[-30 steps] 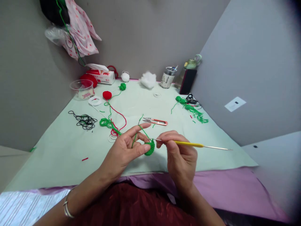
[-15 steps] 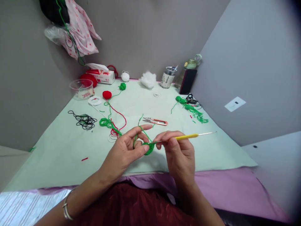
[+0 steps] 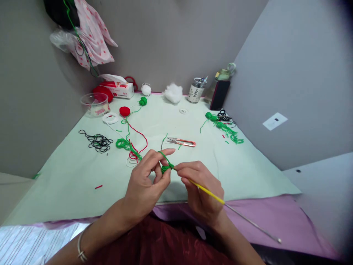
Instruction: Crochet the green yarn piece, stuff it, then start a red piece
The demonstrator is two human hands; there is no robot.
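Note:
My left hand (image 3: 150, 173) pinches a small piece of green crochet work (image 3: 165, 169) between thumb and fingers, its index finger stretched out with green yarn running over it. In my right hand (image 3: 202, 187) is a double-ended crochet hook (image 3: 206, 190) with a yellow grip; its front tip meets the green piece, and its long metal rear end slopes down to the right over my wrist. My fingers partly hide the crochet piece. Just beyond both hands lie thread snips (image 3: 182, 142) with orange handles, beside short green yarn ends.
Left lie tangled black cord (image 3: 99, 142), green yarn (image 3: 123, 144), a red yarn ball (image 3: 124, 111) and a clear tub (image 3: 95, 105). At the back are a tissue box (image 3: 118, 89), white stuffing (image 3: 173, 93), a pen holder (image 3: 196, 91) and a phone (image 3: 220, 95). Green yarn pieces (image 3: 228, 132) lie right.
The hook has swung so its rear end points down toward me instead of out to the right. My right hand has tilted, and the green piece has turned and shifted slightly left.

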